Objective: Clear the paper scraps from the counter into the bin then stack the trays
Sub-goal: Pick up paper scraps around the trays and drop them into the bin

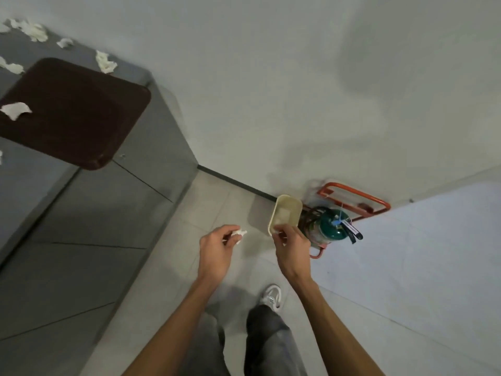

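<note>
Standing on the floor (pixel 189 213) beside the bench (pixel 21 185), the person holds both hands low in front of the body. The left hand (pixel 215 249) is near 6 o'clock of the view. Its grip is closed on a crumpled white scrap (pixel 240 235), which sticks out past the fingertips toward 1 o'clock. The right hand (pixel 292 246) is at 3 o'clock of the left one and does not touch it. Its thumb and forefinger pinch a thin white sliver (pixel 279 234), so this grip is closed too.

The sliver is over the near rim of the bin (pixel 287 204). The scrap is at 9 o'clock of the bin, over the floor tiles and not over the opening. The bin is cream, open on top, and stands on the floor close to the wall (pixel 271 77). Something pale lies on its bottom; I cannot tell what it is. Just at 3 o'clock of the bin stands a green extinguisher (pixel 328 226) in an orange stand (pixel 355 195).

The grey bench fills the view at 9 to 10 o'clock. A dark brown tray (pixel 76 118) lies on it, and its near corner seems to reach over the bench edge. One white piece (pixel 16 110) lies on the tray at its 9 o'clock side. More white pieces (pixel 35 31) lie on the bench beyond the tray, from 10 to 1 o'clock of it. At 6 o'clock of the hands are grey trousers (pixel 271 340) and a pale shoe (pixel 272 295).
</note>
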A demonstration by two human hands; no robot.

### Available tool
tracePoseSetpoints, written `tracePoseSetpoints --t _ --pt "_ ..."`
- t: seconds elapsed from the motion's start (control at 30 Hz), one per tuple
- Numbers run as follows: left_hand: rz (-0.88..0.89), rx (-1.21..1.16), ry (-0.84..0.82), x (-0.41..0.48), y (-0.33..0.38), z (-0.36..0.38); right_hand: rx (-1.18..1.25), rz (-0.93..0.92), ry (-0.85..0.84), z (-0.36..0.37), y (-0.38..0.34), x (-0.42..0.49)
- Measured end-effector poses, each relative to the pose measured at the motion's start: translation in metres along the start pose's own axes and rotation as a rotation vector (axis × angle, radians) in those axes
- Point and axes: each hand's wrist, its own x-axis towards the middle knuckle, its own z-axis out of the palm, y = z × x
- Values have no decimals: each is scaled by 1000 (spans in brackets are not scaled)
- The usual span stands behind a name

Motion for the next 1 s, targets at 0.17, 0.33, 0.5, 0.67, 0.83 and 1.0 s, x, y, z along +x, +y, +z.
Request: tracePoseSetpoints --t 0.17,0.33,0.5,0.67,0.83,1.0 --pt "1 109 -88 42 -18 93 11 109 38 9 91 53" --pt "-24 165 -224 93 -71 180 4 186 45 59 184 107" --pt "-6 253 -284 150 -140 262 -113 189 -40 122 268 168" --pt "-2 331 -367 194 -207 336 -252 151 -90 170 321 227" --pt "43 419 -464 220 -246 396 -339 119 -162 203 350 276" --pt "70 441 -533 229 -249 407 -390 174 -242 212 359 294"
